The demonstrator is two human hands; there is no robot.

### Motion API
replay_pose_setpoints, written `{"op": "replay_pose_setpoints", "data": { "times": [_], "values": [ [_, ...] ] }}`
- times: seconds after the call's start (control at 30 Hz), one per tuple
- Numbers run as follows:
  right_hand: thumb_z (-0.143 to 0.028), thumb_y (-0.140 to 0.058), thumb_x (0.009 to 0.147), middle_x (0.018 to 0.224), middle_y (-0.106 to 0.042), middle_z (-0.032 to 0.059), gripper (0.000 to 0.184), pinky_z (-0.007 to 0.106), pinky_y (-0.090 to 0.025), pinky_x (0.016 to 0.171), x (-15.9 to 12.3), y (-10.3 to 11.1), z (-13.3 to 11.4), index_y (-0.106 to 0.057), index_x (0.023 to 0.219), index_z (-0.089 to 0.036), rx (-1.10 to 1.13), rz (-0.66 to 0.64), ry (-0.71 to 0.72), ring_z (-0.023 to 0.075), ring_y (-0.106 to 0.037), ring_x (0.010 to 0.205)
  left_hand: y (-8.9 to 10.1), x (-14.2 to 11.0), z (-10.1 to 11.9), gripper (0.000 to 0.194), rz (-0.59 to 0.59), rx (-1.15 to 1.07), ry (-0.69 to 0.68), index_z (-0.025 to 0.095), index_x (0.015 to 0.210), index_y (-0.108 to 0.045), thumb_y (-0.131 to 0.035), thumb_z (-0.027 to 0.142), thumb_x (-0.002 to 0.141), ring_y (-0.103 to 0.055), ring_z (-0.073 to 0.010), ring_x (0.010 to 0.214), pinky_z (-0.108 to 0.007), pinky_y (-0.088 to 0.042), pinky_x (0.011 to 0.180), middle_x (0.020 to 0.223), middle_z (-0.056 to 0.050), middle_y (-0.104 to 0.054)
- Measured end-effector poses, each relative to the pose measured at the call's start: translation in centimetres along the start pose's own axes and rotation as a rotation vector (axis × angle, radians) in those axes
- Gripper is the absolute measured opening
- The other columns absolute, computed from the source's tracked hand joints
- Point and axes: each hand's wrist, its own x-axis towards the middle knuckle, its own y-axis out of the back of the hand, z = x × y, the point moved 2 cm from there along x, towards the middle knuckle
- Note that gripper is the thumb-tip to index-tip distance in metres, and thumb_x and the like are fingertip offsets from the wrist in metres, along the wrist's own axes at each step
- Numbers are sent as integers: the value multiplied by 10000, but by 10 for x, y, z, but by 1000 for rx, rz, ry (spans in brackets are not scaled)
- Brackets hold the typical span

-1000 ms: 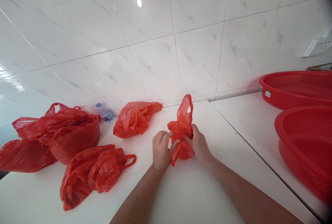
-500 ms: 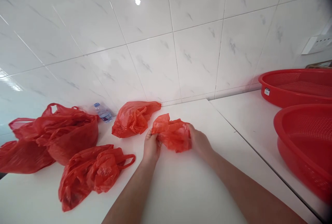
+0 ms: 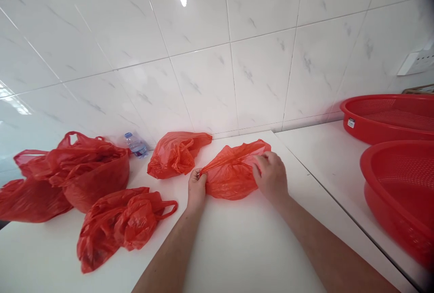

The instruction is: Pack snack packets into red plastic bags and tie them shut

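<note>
A thin red plastic bag lies spread on the white table in front of me. My left hand pinches its left edge between thumb and fingers. At the bag's right end is my right hand, with bent fingers and a gap between thumb and forefinger. Those fingertips are over the bag's edge; nothing shows clearly gripped in them. Just behind and to the left, another crumpled red bag rests against the wall side. A red bag with a loop handle lies left of my left forearm.
Bulging red bags stand at the far left, near a small clear bottle with a blue cap. To the right are two red plastic baskets, on a surface beyond a seam. A tiled wall closes off the back.
The bunched bag is now stretched wider and flatter. My right hand has moved right and slightly up, its fingers now apart over the edge. My left hand keeps its pinch.
</note>
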Motion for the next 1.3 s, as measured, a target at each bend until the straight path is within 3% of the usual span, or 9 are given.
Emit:
{"op": "replay_pose_setpoints", "data": {
  "times": [0.07, 0.17, 0.3, 0.43, 0.53, 0.67, 0.9, 1.1, 1.3],
  "values": [
    [-204, -396, 894, 1155, -525, 134, 286, 421, -376, 929, -6, -7, -16, -620, 1071, -202, 20, -29, 110, 266, -485, 1084, 0, -4, 6, 356, 77, 249, -134, 182, 1077, -515, -583, 286, 743, -589, -174, 827, -336, -484, 751, 945, -52, -589],
    [-192, -444, 871, 1323, -452, 163, 412, 454, -336, 991, -19, -24, -30, -490, 1279, -164, 81, -137, 180, 293, -431, 1192, -3, -15, 24, 460, 136, 635, -585, 178, 1207, -483, -580, 207, 758, -494, -252, 1141, -440, -404, 963, 1197, -129, -520],
    [-134, -453, 824, 1121, -592, 127, 527, 411, -419, 856, -33, -41, -35, -395, 1348, -149, 217, -408, 227, 254, -536, 995, -19, -34, 37, 294, -205, 795, -950, 179, 1079, -588, -422, 100, 850, -558, -227, 1055, -396, -454, 926, 1091, -102, -602],
    [20, -386, 742, 861, -588, 37, 348, 312, -404, 744, -42, -35, -40, -607, 911, -189, 304, -552, 388, 172, -493, 799, -31, -39, 31, 332, -487, 914, -899, 216, 995, -626, -356, 71, 865, -623, -193, 889, -346, -523, 796, 945, -55, -665],
    [80, -381, 654, 771, -523, 18, 290, 277, -372, 696, -50, -23, -41, -524, 700, -168, 296, -559, 446, 141, -416, 721, -26, -30, 23, 318, -370, 1106, -788, 208, 1149, -569, -451, 150, 859, -508, -268, 1167, -455, -439, 960, 1256, -104, -555],
    [91, -382, 614, 753, -509, 5, 283, 282, -349, 721, -54, -6, -24, -472, 688, -166, 296, -530, 486, 133, -391, 718, -10, -16, 17, 656, -188, 1269, -576, 201, 1349, -389, -643, 364, 766, -361, -337, 1295, -492, -381, 992, 1457, -168, -308],
    [60, -404, 625, 666, -540, 8, 260, 299, -346, 676, -21, 25, 57, -511, 617, -177, 29, -138, 264, 160, -457, 717, -10, -15, 26, 510, -119, 1365, -361, 189, 1248, -457, -613, 328, 783, -562, -278, 1030, -368, -454, 815, 1124, -130, -580],
    [-47, -468, 782, 1109, -582, 87, 244, 387, -375, 914, -23, 40, 36, -619, 925, -174, -39, 116, 244, 234, -504, 1059, -34, -38, 36, 221, -300, 1306, -654, 201, 1060, -563, -460, 172, 866, -577, -220, 904, -331, -452, 741, 1032, -71, -602],
    [-177, -464, 877, 918, -641, 63, 156, 380, -390, 886, -47, 31, -23, -617, 908, -172, 90, -105, 510, 198, -556, 901, -47, -52, 30, 252, -693, 1148, -820, 247, 1048, -611, -434, 155, 894, -514, -212, 1101, -412, -375, 967, 1173, -41, -599]
  ]
}}
